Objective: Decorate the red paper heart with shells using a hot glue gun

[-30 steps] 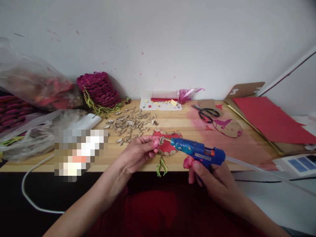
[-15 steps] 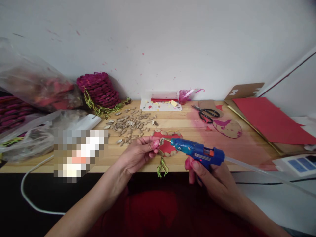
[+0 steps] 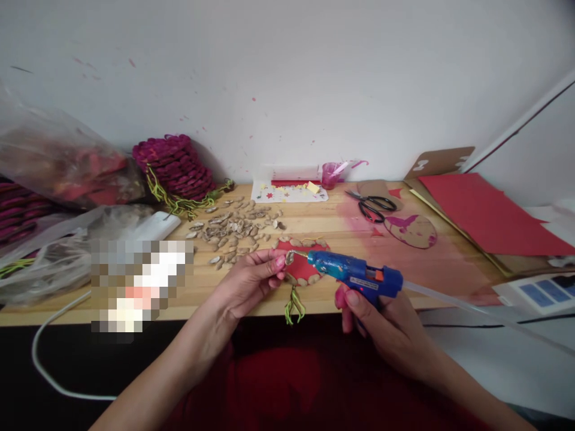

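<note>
My left hand [image 3: 254,278] pinches a peanut shell [image 3: 290,258] between thumb and fingertips. My right hand [image 3: 375,317] is wrapped round the handle of a blue hot glue gun [image 3: 344,267], its nozzle pointing left at the shell; whether tip and shell touch is hard to tell. Behind the shell lies a red piece [image 3: 302,271], its edge lined with peanut shells and a green yarn tassel [image 3: 294,306] at its near side. My left hand and the gun partly cover it. A clear glue stick [image 3: 431,294] sticks out of the gun's back end.
Loose peanut shells [image 3: 236,227] are spread left of centre. Scissors [image 3: 372,205] and a stained cardboard oval [image 3: 411,231] lie to the right, near red sheets [image 3: 483,212]. At the back stand a pink cup [image 3: 331,175] and a purple woven basket [image 3: 173,166]. Plastic bags [image 3: 58,158] fill the left.
The whole view has shifted slightly, so most things appear a little further left. Both hands keep their holds, the glue gun's nozzle still at the peanut shell.
</note>
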A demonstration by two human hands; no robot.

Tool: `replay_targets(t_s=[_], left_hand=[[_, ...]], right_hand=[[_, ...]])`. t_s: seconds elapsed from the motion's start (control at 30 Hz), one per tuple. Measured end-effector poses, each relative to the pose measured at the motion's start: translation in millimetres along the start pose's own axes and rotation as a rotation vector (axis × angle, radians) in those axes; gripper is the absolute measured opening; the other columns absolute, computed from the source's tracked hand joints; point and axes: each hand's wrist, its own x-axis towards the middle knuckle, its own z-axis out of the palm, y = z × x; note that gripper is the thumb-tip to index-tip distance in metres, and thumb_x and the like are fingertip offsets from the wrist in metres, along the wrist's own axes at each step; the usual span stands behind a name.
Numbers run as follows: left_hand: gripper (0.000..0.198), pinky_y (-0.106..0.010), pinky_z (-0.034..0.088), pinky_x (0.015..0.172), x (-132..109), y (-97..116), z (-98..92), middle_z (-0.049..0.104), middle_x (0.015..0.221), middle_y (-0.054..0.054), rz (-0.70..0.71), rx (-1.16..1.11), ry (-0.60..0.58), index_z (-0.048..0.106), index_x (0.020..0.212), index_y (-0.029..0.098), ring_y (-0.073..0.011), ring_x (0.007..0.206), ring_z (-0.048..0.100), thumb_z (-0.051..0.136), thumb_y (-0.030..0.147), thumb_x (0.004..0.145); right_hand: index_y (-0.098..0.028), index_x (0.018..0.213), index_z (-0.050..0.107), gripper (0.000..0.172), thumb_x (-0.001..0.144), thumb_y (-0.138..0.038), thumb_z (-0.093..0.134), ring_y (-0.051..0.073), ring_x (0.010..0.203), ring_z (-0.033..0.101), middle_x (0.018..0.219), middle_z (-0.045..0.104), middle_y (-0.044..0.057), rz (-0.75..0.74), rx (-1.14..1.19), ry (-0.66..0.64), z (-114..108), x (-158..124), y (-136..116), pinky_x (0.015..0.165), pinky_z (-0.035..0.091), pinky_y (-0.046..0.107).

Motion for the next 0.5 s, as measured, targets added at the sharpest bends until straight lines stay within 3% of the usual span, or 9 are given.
replay_targets(t_s=[0.1,0.5], left_hand=[[0.033,-0.013,0.04,0.047,0.0,-0.1,0.0,0.065,0.065,-0.003,-0.004,-0.006,0.002,0.078,0.082,0.011,-0.0065,0.057,0.054,0.095,0.02,0.055],[0.034,-0.013,0.039,0.048,0.2,-0.5,1.1,0.065,0.065,-0.003,0.003,0.001,0.01,0.077,0.082,0.009,-0.0065,0.057,0.055,0.095,0.02,0.055]], right_hand=[[-0.02,0.09,0.066,0.037,0.102,-0.047,0.044,0.013,0.059,0.054,0.066,0.061,0.0,0.003,-0.006,0.002,0.0,0.9,-1.8,0.052,0.039,0.028],[-0.02,0.083,0.066,0.04,0.102,-0.047,0.043,0.013,0.058,0.054,0.063,0.061,0.0,0.018,-0.039,-0.001,0.4,2.8,-1.5,0.052,0.039,0.027]])
